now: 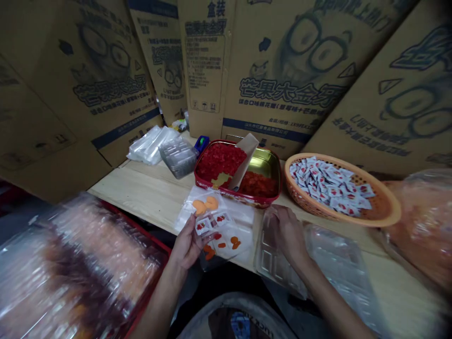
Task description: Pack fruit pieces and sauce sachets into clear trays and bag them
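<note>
My left hand (189, 244) is closed at the edge of a clear plastic tray (226, 245), above the table's front edge. Two small printed sachets (212, 223) lie in it, with small red and orange pieces (235, 242) below them. Just beyond the sachets are larger orange pieces (205, 205); whether they sit in the tray or on the clear film (243, 214) I cannot tell. Over to the right, my right hand (287, 230) pinches the far edge of another clear compartment tray (270, 256), its fingertips partly hidden.
A red-rimmed tin (263, 203) holds red and orange pieces, split by a cardboard divider (244, 161). Sachets fill part of an orange basket (391, 207). More clear trays (335, 263) lie right. Bagged goods (102, 254) fill a red crate (160, 247) at left. Cartons (261, 108) wall the back.
</note>
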The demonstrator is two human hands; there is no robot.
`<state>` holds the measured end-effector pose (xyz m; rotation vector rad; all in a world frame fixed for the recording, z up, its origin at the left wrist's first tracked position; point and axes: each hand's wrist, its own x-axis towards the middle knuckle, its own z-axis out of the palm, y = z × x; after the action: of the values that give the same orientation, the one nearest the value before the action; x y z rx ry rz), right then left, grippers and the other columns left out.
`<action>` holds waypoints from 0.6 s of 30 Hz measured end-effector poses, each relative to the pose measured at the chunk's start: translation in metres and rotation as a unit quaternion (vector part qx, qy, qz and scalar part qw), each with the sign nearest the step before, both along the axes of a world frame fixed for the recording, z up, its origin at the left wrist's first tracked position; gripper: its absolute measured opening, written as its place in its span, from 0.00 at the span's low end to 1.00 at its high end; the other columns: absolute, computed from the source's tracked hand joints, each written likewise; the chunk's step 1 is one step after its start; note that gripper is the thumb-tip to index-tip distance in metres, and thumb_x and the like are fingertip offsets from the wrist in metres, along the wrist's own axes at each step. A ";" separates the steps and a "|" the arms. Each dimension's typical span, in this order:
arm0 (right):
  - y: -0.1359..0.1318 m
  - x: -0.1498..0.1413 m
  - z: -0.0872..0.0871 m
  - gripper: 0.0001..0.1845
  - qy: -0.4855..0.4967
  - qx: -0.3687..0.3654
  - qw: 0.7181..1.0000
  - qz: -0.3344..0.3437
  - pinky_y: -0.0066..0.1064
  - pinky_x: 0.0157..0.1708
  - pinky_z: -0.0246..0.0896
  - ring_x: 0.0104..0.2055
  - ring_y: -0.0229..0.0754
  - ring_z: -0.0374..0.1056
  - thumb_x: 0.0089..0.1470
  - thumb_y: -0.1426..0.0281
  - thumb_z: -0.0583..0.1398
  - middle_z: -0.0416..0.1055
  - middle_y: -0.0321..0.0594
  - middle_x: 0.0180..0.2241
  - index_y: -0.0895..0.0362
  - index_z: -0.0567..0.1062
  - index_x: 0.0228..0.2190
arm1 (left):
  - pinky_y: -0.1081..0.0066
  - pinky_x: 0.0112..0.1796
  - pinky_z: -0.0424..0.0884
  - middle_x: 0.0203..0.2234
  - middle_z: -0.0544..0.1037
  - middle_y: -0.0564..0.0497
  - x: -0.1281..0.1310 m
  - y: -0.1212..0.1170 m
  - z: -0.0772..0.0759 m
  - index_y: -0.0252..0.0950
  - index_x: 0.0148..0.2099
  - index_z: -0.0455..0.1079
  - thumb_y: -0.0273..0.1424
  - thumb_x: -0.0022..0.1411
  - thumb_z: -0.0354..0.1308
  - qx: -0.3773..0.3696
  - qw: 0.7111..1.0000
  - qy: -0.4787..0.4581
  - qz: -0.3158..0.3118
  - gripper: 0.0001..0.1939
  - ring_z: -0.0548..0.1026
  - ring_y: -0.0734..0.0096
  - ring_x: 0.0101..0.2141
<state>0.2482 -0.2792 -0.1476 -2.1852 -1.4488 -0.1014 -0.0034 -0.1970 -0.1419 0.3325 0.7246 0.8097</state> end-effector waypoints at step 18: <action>-0.001 0.026 -0.053 0.18 -0.099 -0.047 0.994 -0.025 0.45 0.50 0.40 0.48 0.49 0.58 0.60 0.68 0.44 0.68 0.49 0.44 0.60 0.67 0.46 | 0.56 0.40 0.73 0.45 0.73 0.42 0.003 -0.010 -0.007 0.35 0.53 0.61 0.35 0.61 0.50 0.012 0.999 0.029 -0.024 0.18 0.75 0.58 0.42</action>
<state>0.2738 -0.2802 -0.2001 -2.3446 -1.5339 -0.2803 -0.0007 -0.2072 -0.1484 0.3955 0.7576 0.7668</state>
